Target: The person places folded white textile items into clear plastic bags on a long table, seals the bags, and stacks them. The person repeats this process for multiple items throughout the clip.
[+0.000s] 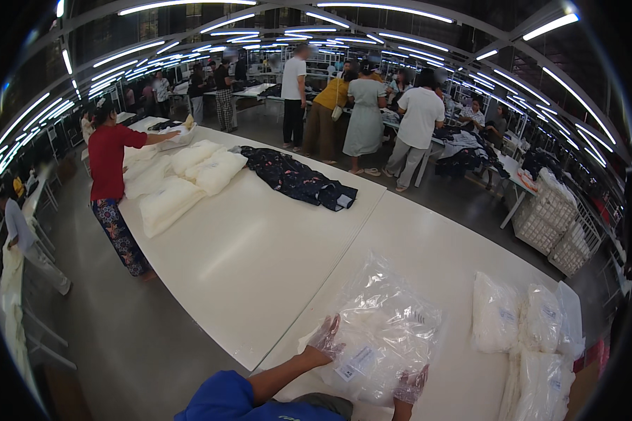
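Observation:
A clear plastic bag [384, 294] lies on the white table before me, with a folded white garment [371, 337] showing through its film. A printed label [354, 363] sits near the garment's lower left part. My left hand [325, 339] grips the bundle's left side, its thumb toward the label and its fingers pointing up the side. At the lower right, my right hand [412, 384] holds the other side. Shiny film covers both hands, so the fingertips' exact contact is partly hidden. The bag's upper end spreads crumpled and flat away from me.
Bagged white garments [540, 321] are stacked at the table's right end. Farther along the white table [242, 273] lie a dark floral garment [295, 176] and white folded bundles [189, 173]. A person in red [108, 158] stands at its left edge. White baskets [545, 210] stand beyond.

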`<state>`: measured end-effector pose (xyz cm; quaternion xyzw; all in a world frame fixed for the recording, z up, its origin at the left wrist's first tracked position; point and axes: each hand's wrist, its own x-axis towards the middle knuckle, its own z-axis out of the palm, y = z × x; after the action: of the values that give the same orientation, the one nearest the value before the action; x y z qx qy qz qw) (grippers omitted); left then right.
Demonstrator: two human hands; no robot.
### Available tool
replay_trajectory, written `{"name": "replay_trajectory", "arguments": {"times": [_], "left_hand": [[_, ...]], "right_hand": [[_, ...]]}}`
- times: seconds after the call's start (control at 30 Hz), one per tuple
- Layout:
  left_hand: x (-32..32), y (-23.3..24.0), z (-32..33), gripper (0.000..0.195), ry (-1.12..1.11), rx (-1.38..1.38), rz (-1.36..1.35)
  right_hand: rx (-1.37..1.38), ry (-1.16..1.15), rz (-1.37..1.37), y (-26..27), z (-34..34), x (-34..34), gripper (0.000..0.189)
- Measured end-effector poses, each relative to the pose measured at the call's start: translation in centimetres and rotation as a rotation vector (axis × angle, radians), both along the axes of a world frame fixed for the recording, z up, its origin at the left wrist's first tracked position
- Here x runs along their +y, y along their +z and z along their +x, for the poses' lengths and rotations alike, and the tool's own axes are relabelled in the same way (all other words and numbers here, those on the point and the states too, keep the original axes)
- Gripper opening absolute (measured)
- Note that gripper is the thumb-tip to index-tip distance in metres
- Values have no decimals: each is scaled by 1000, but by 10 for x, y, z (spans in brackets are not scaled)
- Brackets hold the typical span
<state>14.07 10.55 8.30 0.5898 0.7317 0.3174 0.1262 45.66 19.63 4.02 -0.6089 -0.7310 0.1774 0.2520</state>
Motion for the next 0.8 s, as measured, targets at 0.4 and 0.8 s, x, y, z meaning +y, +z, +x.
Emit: {"name": "replay_trajectory", "arguments": {"times": [0.4,0.8], "left_hand": [[22,23,-1,70,7,-26,-108],[164,131,-53,82,-79,214,514]], "right_hand": [[176,-74,310,23,31,20,63],[86,62,714,194,-17,164,76]]}}
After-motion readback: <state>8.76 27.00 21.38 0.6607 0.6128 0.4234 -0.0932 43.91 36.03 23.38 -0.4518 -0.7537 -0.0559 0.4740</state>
